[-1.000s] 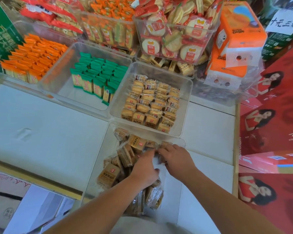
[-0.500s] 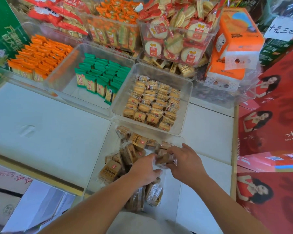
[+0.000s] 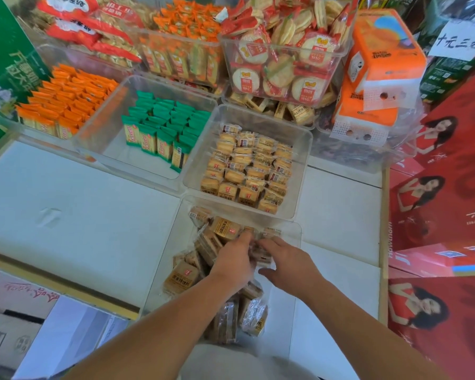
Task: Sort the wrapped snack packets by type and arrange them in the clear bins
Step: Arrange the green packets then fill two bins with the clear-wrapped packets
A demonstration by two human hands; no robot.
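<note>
A near clear bin (image 3: 281,311) holds a loose pile of brown wrapped snack packets (image 3: 181,278). Both of my hands are inside it, side by side. My left hand (image 3: 235,263) curls its fingers down onto packets in the middle of the pile. My right hand (image 3: 288,263) grips a small stack of brown packets (image 3: 261,256) between fingers and thumb, right against the left hand. Just beyond, a second clear bin (image 3: 307,138) holds similar yellow-brown packets (image 3: 247,171) in neat rows. My fingertips are partly hidden among the wrappers.
A bin of green packets (image 3: 162,133) and a bin of orange packets (image 3: 63,105) stand at the back left. Stacked bins of round crackers (image 3: 280,64) and an orange tissue pack (image 3: 379,64) rise behind. Red boxes (image 3: 444,215) wall the right side. White tabletop (image 3: 66,209) lies left.
My right hand picked a small stack of brown packets out of the pile and now holds it low against the left hand. The left hand stayed on the pile.
</note>
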